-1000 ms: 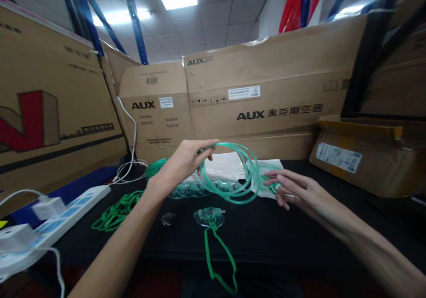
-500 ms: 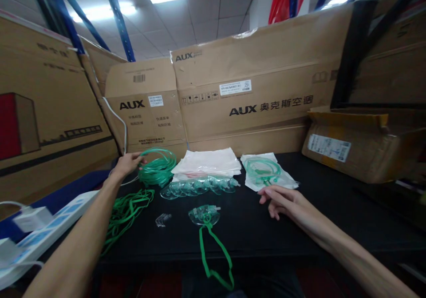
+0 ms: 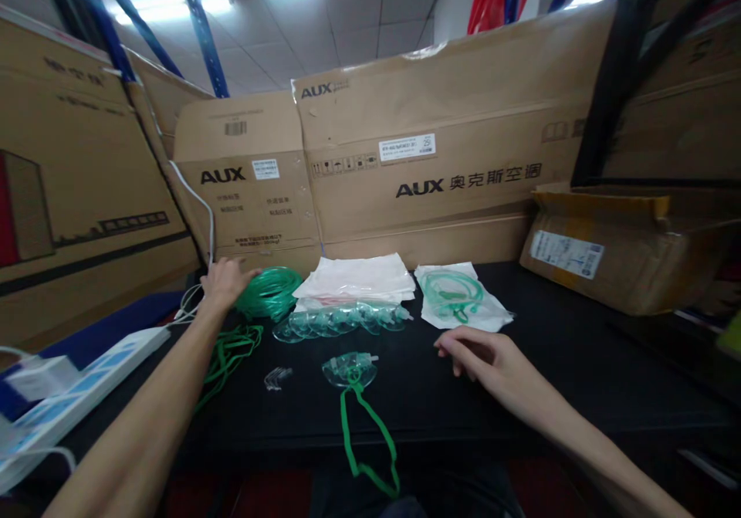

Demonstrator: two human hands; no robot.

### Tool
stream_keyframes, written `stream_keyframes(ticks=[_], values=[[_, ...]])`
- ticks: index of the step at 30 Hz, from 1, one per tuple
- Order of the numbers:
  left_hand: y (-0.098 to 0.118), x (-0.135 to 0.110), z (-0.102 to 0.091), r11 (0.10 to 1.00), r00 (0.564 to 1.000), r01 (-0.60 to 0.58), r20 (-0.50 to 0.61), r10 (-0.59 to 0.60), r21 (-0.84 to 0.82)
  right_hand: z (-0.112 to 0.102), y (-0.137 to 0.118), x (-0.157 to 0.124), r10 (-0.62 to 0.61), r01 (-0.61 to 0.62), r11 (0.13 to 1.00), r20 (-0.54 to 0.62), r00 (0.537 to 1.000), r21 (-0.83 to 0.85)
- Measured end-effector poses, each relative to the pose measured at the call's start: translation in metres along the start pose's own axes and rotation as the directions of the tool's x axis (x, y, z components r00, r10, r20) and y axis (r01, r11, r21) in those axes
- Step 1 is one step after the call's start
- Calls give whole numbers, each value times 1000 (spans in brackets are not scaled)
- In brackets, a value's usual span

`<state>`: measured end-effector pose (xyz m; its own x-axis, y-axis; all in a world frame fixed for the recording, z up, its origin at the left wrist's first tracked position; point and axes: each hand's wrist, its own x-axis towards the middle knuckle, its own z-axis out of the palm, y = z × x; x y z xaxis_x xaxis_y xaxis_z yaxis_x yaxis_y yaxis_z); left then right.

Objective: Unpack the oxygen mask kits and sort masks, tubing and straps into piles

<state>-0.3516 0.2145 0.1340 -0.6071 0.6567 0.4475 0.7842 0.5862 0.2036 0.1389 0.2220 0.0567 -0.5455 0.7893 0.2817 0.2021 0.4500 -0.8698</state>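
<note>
At the far left of the table, my left hand (image 3: 225, 281) is beside a coil of green clear tubing (image 3: 269, 292), its fingers stretched towards the coil's left edge. Whether a fingertip touches the tubing is hard to see. My right hand (image 3: 478, 354) hovers over the table's right half, loosely curled and holding nothing, just in front of a white packet (image 3: 489, 306) that carries a coiled green tube (image 3: 453, 286). Between my hands lies a clear green oxygen mask (image 3: 349, 369) with a green elastic strap (image 3: 370, 468) looped over the front edge.
Several similar masks (image 3: 341, 319) sit in a row before a stack of white bags (image 3: 356, 277). Loose green straps (image 3: 231, 356) and small clear pieces (image 3: 278, 377) lie at left. A power strip (image 3: 86, 402) borders the left side; a cardboard box (image 3: 607, 259) stands at right.
The raised tubing loops have dropped back into the coil, and my left hand has drawn slightly left of them. My right hand has shifted slightly left, its fingers more gathered.
</note>
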Motion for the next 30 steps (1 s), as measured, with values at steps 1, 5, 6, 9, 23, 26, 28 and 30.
stream_keyframes(ticks=[1, 5, 6, 9, 23, 26, 28, 30], values=[[6, -3, -6, 1000, 1000, -9, -29, 9, -15, 6, -7, 0, -62, 62, 996, 7, 998, -64], [46, -32, -43, 984, 989, -119, -99, 107, -131, 38, -37, 10, -265, 288, 937, 135, 955, -199], [58, -45, -54, 961, 981, -166, -132, 139, -221, 47, -42, 15, -276, 302, 930, 146, 950, -209], [92, -96, -78, 865, 949, -305, -204, 241, -397, 73, -51, 30, -284, 317, 907, 154, 946, -276], [94, -248, -21, 599, 898, -325, -39, 438, -732, 109, -32, 31, -200, 189, 972, -66, 978, -142], [112, -251, -15, 529, 877, -319, -33, 480, -787, 103, -25, 28, -125, 136, 990, -248, 961, 26], [122, -253, -10, 496, 873, -302, -26, 487, -814, 99, -20, 22, -48, 98, 986, -332, 942, 136], [130, -256, -6, 488, 853, -313, -15, 522, -815, 93, -17, 14, 17, 87, 958, -357, 934, 273]])
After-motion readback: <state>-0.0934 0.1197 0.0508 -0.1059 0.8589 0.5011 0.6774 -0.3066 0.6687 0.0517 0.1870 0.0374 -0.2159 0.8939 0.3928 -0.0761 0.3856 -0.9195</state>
